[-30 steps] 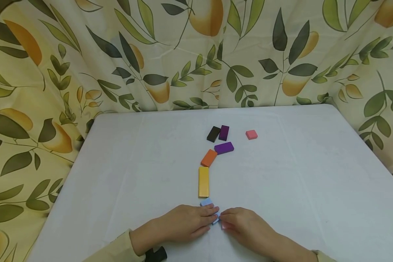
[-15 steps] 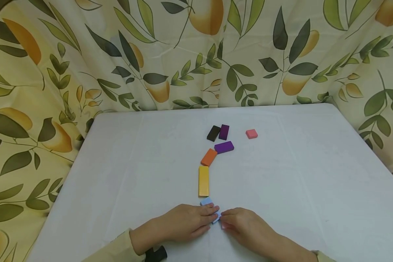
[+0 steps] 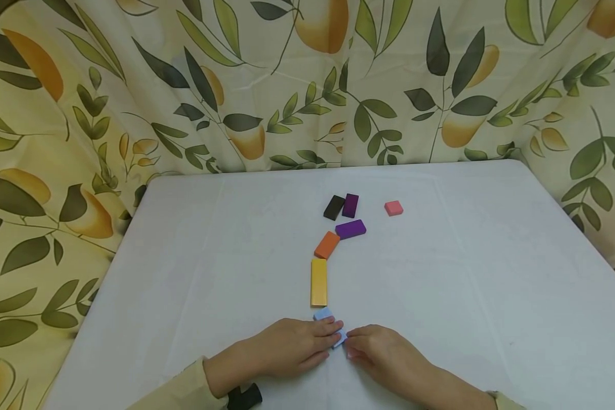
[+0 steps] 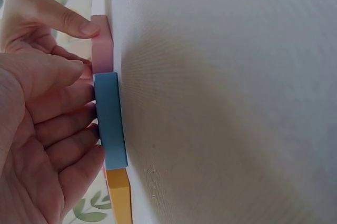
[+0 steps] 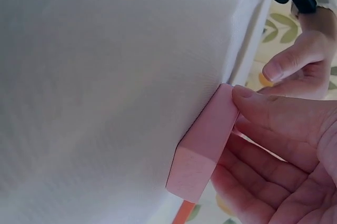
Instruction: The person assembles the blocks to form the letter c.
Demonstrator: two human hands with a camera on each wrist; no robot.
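My left hand (image 3: 287,348) lies palm down with its straight fingers on a light blue rectangular block (image 3: 324,314). In the left wrist view those fingertips touch the top of the blue block (image 4: 109,121). Opposite it, my right hand (image 3: 389,359) pinches a pink block (image 5: 205,140) between thumb and fingers, close over the white cloth. From above, the right hand hides most of the pink block. One end of the pink block (image 4: 102,45) meets or nearly meets the blue one. Just beyond the blue block lies a long yellow block (image 3: 319,283).
Farther along the row lie an orange block (image 3: 327,245) and a purple block (image 3: 351,229). Behind them are a black block (image 3: 333,208), a dark purple block (image 3: 351,205) and a small coral-pink block (image 3: 394,208). Leaf-patterned curtains (image 3: 297,136) border the white table (image 3: 466,273).
Less of the pink block shows beneath my right fingers than one second ago. My left hand stays on the blue block, and the other blocks keep their arrangement.
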